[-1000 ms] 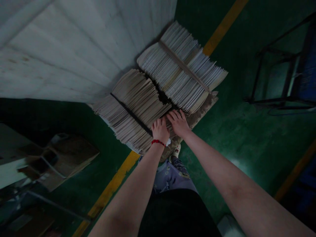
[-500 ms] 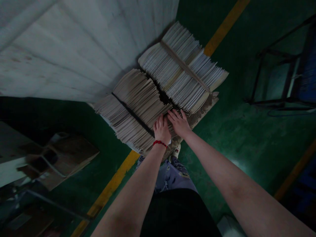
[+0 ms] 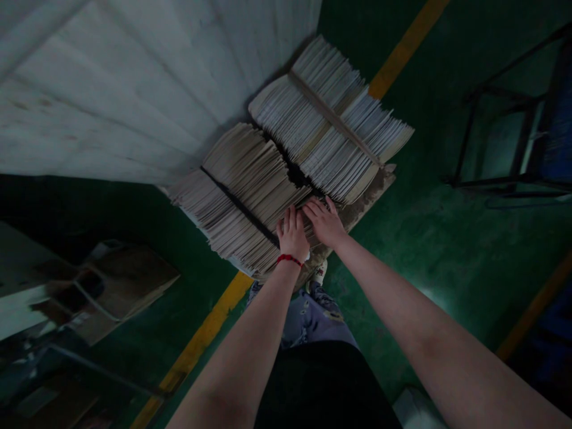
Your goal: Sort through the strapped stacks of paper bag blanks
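Left hand [image 3: 294,235] slightly nearer right hand [image 3: 327,225], each grip unclear, bundle [image 3: 248,179] beneath, worn board [image 3: 370,192] above green floor [image 3: 429,226]

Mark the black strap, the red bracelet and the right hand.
Black strap [image 3: 241,207]: head view, middle of its visible length.
Red bracelet [image 3: 289,260]: head view, upper side of the band.
Right hand [image 3: 328,225]: head view, back of the hand.

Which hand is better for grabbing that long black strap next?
Probably the left hand: it rests on the beige bundle of thin sheets, beside the strap; the right hand is farther away.
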`<control>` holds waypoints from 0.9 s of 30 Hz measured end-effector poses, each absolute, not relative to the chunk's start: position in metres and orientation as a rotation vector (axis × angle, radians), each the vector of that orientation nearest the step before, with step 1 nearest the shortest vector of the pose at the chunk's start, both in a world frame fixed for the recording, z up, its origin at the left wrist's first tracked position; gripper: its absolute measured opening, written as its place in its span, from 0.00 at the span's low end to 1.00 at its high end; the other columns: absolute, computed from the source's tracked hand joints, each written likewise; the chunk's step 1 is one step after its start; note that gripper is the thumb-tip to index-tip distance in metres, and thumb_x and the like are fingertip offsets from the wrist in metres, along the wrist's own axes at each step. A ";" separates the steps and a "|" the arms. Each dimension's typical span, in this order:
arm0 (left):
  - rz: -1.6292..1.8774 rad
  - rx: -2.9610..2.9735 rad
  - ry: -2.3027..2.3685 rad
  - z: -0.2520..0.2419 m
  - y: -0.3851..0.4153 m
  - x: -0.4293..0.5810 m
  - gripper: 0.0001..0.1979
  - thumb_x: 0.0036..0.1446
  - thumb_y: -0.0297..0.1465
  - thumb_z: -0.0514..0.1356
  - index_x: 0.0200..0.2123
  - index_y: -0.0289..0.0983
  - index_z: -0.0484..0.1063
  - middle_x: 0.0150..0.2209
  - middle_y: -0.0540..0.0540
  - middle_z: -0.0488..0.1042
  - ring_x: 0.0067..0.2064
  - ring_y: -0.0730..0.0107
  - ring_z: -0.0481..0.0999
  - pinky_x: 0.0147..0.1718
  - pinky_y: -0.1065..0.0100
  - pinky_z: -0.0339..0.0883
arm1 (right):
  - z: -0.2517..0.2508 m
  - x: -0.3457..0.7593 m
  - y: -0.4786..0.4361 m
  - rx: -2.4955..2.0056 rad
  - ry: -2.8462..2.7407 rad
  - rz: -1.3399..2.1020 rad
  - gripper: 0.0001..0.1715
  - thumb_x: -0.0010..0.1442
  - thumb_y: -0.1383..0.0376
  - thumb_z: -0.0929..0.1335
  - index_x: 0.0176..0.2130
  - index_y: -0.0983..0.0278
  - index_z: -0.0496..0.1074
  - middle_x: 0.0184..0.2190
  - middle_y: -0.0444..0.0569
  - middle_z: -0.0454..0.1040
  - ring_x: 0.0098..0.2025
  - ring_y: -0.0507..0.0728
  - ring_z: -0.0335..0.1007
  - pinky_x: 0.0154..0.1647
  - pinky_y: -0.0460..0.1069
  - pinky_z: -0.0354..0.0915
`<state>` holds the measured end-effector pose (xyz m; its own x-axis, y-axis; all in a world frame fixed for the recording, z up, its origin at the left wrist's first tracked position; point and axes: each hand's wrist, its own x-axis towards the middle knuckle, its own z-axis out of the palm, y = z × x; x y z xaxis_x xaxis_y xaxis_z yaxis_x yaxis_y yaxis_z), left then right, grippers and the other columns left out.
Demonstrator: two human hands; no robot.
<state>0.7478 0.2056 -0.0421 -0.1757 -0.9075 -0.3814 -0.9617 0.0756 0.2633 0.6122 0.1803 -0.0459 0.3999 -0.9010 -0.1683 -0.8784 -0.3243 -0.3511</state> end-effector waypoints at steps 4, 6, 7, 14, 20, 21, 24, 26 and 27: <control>0.679 -1.941 2.227 -0.043 0.206 0.748 0.33 0.58 0.24 0.49 0.67 0.30 0.53 0.72 0.43 0.43 0.72 0.60 0.44 0.68 0.48 0.43 | -0.046 0.614 0.177 -2.254 1.537 -0.141 0.27 0.64 0.73 0.59 0.61 0.69 0.64 0.59 0.55 0.68 0.65 0.60 0.55 0.72 0.61 0.33; 0.669 -1.937 2.233 -0.043 0.207 0.748 0.33 0.58 0.24 0.49 0.67 0.30 0.52 0.72 0.43 0.43 0.72 0.60 0.44 0.68 0.47 0.43 | -0.046 0.614 0.176 -2.244 1.546 -0.150 0.30 0.63 0.72 0.59 0.64 0.69 0.61 0.59 0.55 0.68 0.65 0.60 0.56 0.72 0.60 0.34; 0.665 -1.935 2.233 -0.043 0.207 0.748 0.33 0.58 0.24 0.49 0.67 0.30 0.52 0.72 0.43 0.43 0.72 0.60 0.44 0.68 0.47 0.43 | -0.046 0.614 0.177 -2.242 1.546 -0.150 0.32 0.63 0.73 0.59 0.65 0.68 0.59 0.59 0.54 0.67 0.65 0.60 0.55 0.72 0.60 0.34; 0.665 -1.883 2.238 -0.042 0.207 0.749 0.37 0.56 0.23 0.50 0.69 0.30 0.47 0.72 0.42 0.44 0.72 0.59 0.43 0.69 0.46 0.39 | -0.045 0.610 0.179 -2.274 1.500 -0.128 0.41 0.59 0.73 0.62 0.69 0.66 0.51 0.60 0.53 0.65 0.66 0.61 0.53 0.72 0.60 0.35; 0.690 -1.896 2.247 -0.044 0.208 0.748 0.36 0.57 0.24 0.49 0.69 0.30 0.46 0.72 0.41 0.45 0.72 0.57 0.42 0.69 0.46 0.36 | -0.047 0.608 0.180 -2.269 1.493 -0.131 0.41 0.59 0.73 0.62 0.69 0.66 0.51 0.61 0.54 0.64 0.67 0.61 0.51 0.72 0.60 0.35; 0.692 -1.899 2.246 -0.044 0.208 0.748 0.36 0.57 0.24 0.49 0.69 0.30 0.46 0.72 0.41 0.45 0.72 0.57 0.42 0.69 0.46 0.37 | -0.047 0.608 0.180 -2.269 1.491 -0.127 0.40 0.60 0.73 0.62 0.69 0.66 0.51 0.61 0.54 0.64 0.67 0.61 0.51 0.72 0.61 0.35; 0.694 -1.899 2.233 -0.043 0.208 0.748 0.35 0.57 0.24 0.49 0.69 0.30 0.47 0.72 0.42 0.46 0.72 0.58 0.42 0.69 0.45 0.37 | -0.045 0.608 0.179 -2.264 1.495 -0.122 0.38 0.61 0.73 0.61 0.68 0.66 0.53 0.61 0.54 0.65 0.67 0.60 0.52 0.72 0.61 0.35; 0.692 -1.905 2.225 -0.042 0.209 0.748 0.35 0.57 0.24 0.49 0.69 0.30 0.48 0.71 0.42 0.46 0.72 0.58 0.42 0.69 0.45 0.37 | -0.044 0.609 0.177 -2.267 1.500 -0.113 0.34 0.63 0.72 0.60 0.67 0.67 0.57 0.61 0.55 0.65 0.67 0.60 0.53 0.72 0.62 0.35; 0.691 -1.911 2.222 -0.042 0.209 0.748 0.35 0.58 0.24 0.49 0.69 0.31 0.48 0.71 0.42 0.47 0.72 0.59 0.42 0.69 0.45 0.36 | -0.043 0.610 0.176 -2.271 1.503 -0.104 0.32 0.64 0.72 0.59 0.66 0.68 0.58 0.60 0.55 0.66 0.66 0.60 0.53 0.72 0.62 0.35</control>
